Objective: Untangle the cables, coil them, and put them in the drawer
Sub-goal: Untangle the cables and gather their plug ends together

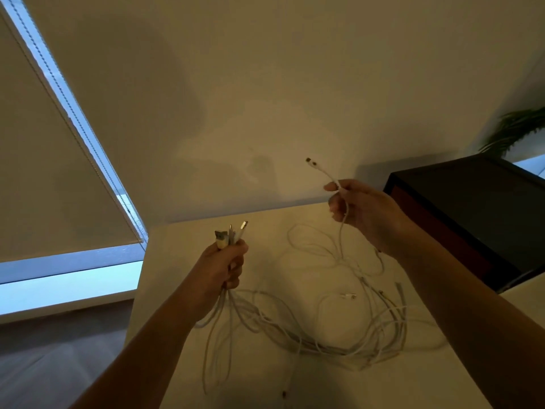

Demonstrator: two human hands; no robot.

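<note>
Dim room, white table (259, 231) against a plain wall. A roller blind (44, 172) is off to the tangle's left, a dark cabinet (472, 208) to its right, and a plant (513, 131) beyond that. The tangle of white cables (354, 335) lies on the table, loops crossing, not sorted.

The left hand (224, 270) is raised just above the tangle's left edge. Its fist is closed round a bunch of plug ends (231, 234) that stick up out of it. Their cords drop from the fist straight into the tangle.

The right hand (359, 208) is above the tangle's far right side, higher than the left. Thumb and fingers pinch a single cable (342, 231) near its end. Its plug (311, 161) pokes up and to the left past the fingers, and the cord hangs from the hand down into the tangle.

Key relation: the single cable's long axis runs roughly vertical, from the right hand down to the pile. Its other end is probably buried in the mass between the hands; I can't trace it.

The right hand looks best placed to draw it free while the left anchors the rest. This reads as the untangling stage: nothing coiled, no drawer in sight. A hard pull could tighten a knot.
</note>
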